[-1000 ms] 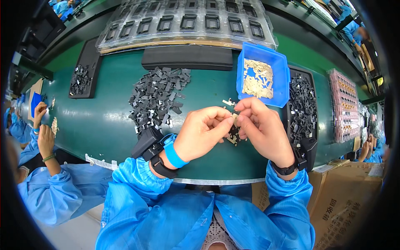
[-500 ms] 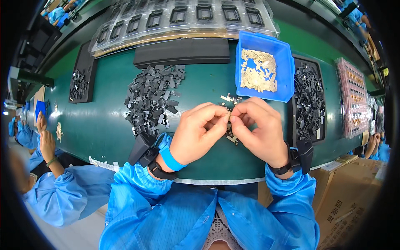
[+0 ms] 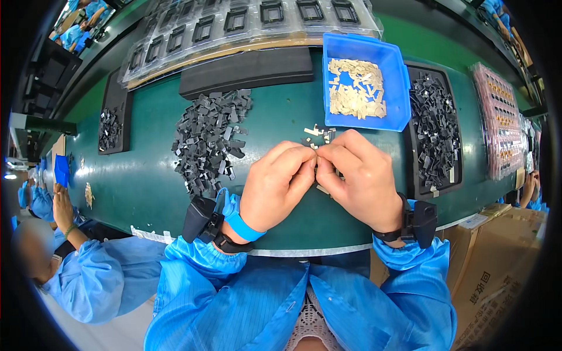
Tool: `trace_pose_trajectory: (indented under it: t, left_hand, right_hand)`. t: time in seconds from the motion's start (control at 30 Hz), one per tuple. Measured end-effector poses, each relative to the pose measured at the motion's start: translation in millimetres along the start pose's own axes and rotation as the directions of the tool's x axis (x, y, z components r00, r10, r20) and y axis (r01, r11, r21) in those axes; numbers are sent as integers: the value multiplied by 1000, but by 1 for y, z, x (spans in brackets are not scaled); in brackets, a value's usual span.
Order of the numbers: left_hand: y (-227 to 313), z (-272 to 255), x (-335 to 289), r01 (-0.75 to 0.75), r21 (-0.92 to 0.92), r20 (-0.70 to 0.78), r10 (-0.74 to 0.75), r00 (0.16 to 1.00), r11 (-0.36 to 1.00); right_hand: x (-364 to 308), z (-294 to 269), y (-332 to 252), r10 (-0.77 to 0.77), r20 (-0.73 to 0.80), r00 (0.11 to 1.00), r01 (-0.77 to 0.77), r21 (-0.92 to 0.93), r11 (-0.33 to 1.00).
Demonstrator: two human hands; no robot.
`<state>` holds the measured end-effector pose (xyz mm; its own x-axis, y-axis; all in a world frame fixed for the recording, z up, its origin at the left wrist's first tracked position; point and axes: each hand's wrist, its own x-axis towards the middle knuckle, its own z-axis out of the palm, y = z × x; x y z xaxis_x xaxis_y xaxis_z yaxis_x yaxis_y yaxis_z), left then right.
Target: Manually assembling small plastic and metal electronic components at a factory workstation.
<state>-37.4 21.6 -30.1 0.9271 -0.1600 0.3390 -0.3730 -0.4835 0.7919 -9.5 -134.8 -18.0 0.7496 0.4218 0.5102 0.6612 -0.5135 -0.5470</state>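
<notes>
My left hand (image 3: 274, 186) and my right hand (image 3: 364, 180) meet fingertip to fingertip over the green table, each in a closed pinch. Whatever sits between the fingertips is too small and hidden to make out. Just beyond them lie several small cream strips (image 3: 312, 131) mixed with dark bits. A heap of small black plastic parts (image 3: 211, 137) spreads to the left of my left hand. Behind my right hand stands a blue bin (image 3: 399, 88) holding a loose layer of cream pieces (image 3: 358, 100).
Right of the bin is a black tray (image 3: 456, 167) of black parts, then stacked pink trays (image 3: 497, 126). A black foam block (image 3: 249, 70) and clear trays of black frames (image 3: 272, 13) line the back. Another black tray (image 3: 120, 137) stands left. A co-worker's hand (image 3: 62, 206) is far left; a carton (image 3: 492, 263) is lower right.
The view has shifted slightly, so the bin and trays sit a little differently. My fingertips stay pinched together; the pale bit seen between them before is now hidden.
</notes>
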Motion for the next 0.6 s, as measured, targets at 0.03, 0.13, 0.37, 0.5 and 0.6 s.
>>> trace_pose_trajectory:
  t: [0.03,0.13,0.37,0.5,0.6]
  left_hand:
    - [0,0,1,-1,-1,1,1,1000,1000]
    - [1,0,3,-24,14,14,24,1000,1000]
    - [-2,1,-1,160,-233,68,-148,987,959]
    - [1,-4,-3,402,-481,195,-352,916,779]
    - [1,-6,-4,396,-485,205,-339,918,780]
  right_hand:
    - [0,0,1,1,0,1000,-1,-1,1000]
    - [0,1,2,-13,-15,1000,13,-12,1000]
    - [1,-3,8,118,-112,987,-110,76,991]
    - [13,-16,14,265,-271,925,-247,100,964]
    - [15,-20,20,400,-267,877,-371,155,916]
